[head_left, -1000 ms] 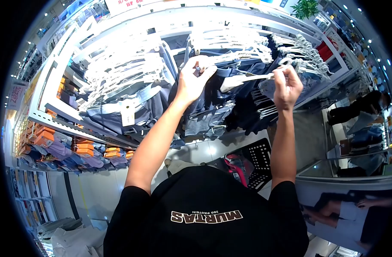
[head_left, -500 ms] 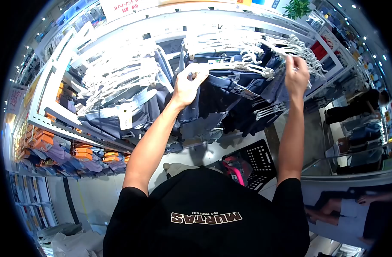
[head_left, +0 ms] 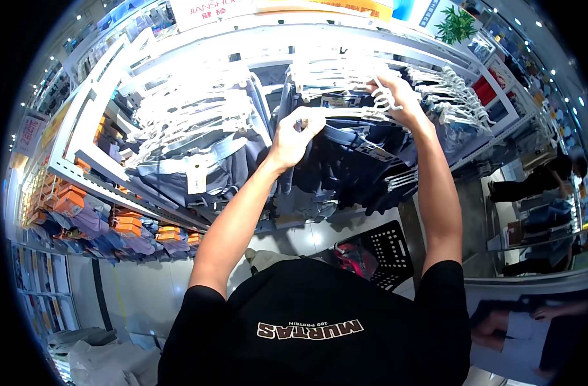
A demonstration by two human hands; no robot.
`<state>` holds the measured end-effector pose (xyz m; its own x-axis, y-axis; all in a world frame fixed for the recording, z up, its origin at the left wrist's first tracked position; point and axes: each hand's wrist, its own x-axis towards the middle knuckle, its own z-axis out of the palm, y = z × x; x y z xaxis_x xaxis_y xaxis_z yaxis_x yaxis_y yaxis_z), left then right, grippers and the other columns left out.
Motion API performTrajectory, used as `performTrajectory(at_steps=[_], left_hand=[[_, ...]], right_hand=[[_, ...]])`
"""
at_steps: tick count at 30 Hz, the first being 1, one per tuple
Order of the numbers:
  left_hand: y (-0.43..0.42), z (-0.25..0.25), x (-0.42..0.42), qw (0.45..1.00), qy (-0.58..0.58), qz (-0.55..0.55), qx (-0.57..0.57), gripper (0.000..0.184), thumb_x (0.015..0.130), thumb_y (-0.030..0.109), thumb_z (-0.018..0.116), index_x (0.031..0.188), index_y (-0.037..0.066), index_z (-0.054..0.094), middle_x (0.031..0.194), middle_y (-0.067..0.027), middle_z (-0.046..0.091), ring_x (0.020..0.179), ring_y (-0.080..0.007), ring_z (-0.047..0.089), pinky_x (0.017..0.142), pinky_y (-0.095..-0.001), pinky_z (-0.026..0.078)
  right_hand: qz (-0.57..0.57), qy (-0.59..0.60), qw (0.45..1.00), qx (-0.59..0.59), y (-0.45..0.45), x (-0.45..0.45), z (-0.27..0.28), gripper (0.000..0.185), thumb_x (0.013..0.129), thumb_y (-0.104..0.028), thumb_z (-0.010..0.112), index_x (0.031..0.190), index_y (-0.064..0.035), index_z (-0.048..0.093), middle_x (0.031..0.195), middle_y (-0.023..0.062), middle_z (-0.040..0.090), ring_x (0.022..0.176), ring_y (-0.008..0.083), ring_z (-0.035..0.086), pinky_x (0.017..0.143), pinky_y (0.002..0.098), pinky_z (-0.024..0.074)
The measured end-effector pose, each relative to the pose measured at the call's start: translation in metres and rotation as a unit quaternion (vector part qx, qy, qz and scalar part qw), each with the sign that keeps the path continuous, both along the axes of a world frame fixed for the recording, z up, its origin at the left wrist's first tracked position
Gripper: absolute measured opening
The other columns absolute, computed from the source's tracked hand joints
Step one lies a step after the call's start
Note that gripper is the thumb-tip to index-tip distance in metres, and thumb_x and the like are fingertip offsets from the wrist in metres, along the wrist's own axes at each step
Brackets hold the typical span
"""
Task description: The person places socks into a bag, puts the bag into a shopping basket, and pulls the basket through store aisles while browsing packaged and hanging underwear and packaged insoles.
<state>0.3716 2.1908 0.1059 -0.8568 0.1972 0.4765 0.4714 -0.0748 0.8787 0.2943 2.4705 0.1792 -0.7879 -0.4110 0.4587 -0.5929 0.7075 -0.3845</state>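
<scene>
My left hand point(head_left: 298, 136) is closed around the left end of a white clothes hanger point(head_left: 353, 114). Dark blue denim-like bottoms point(head_left: 329, 151) hang from that hanger, a printed label at their waistband. At the hanger's right side, my right hand point(head_left: 402, 103) has its fingers curled by the white hanger hooks point(head_left: 382, 96). Strong glare partly washes out its fingertips, but they appear to grip a hook. More dark garments hang close behind and below both hands.
The white metal rack point(head_left: 72, 164) holds many hangers, including pale-waisted bottoms with a white tag point(head_left: 196, 177) on the left. Orange-tagged packs point(head_left: 126, 222) hang below. A black perforated basket point(head_left: 390, 254) is on the floor. Another person point(head_left: 541, 180) is at far right.
My right hand has moved left from the right-hand hangers to the hooks near the held hanger. My left hand keeps its hold. The view has shifted slightly.
</scene>
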Motion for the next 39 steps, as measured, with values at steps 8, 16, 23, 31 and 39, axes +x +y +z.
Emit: performTrajectory(at_steps=[8,16,23,31,39], left_hand=[[0.006,-0.002,0.003,1.0,0.02,0.012,0.018,0.018,0.095,0.015,0.068,0.107,0.001,0.068,0.087,0.0044,0.061,0.081,-0.0048,0.05,0.076,-0.0216,0.042],[0.011,0.007,0.017,0.999,0.007,-0.014,0.052,0.021,0.094,0.017,0.069,0.107,0.001,0.068,0.089,0.0031,0.063,0.08,-0.0054,0.052,0.077,-0.0219,0.043],[0.018,0.037,0.084,0.999,0.02,-0.014,0.031,0.028,0.095,0.021,0.069,0.11,-0.002,0.063,0.091,-0.0003,0.065,0.082,-0.0064,0.055,0.075,-0.022,0.045],[0.03,-0.019,0.149,0.996,-0.08,0.016,0.024,0.023,0.096,0.017,0.066,0.109,-0.002,0.063,0.092,-0.0042,0.065,0.085,-0.0104,0.058,0.078,-0.0261,0.047],[0.039,-0.042,0.177,0.974,-0.183,-0.129,-0.006,0.048,0.097,0.03,0.064,0.133,0.0,0.051,0.114,-0.0097,0.06,0.104,-0.0141,0.055,0.092,-0.0307,0.045]], right_hand=[[-0.128,0.221,0.951,-0.176,-0.001,0.054,0.007,0.025,0.084,0.0,0.066,0.109,-0.0032,0.069,0.095,0.0122,0.07,0.091,0.0259,0.068,0.083,0.0325,0.0524],[-0.111,0.138,0.984,-0.03,-0.007,0.118,-0.023,0.026,0.079,-0.015,0.076,0.101,-0.006,0.066,0.103,0.0096,0.069,0.095,0.0282,0.064,0.097,0.0378,0.0431],[-0.086,0.09,0.986,-0.111,-0.001,0.158,-0.01,0.02,0.081,0.007,0.068,0.1,0.0012,0.067,0.104,0.0111,0.07,0.093,0.0165,0.065,0.078,0.0252,0.0505],[-0.101,-0.076,0.96,-0.249,-0.016,0.224,-0.075,0.018,0.082,-0.011,0.071,0.097,-0.0014,0.066,0.098,0.0094,0.068,0.09,0.0203,0.062,0.079,0.0321,0.0478],[-0.25,-0.112,0.871,-0.409,-0.008,0.24,-0.18,0.039,0.106,-0.023,0.043,0.082,0.0016,0.062,0.074,0.001,0.059,0.065,0.0067,0.05,0.06,0.0242,0.04]])
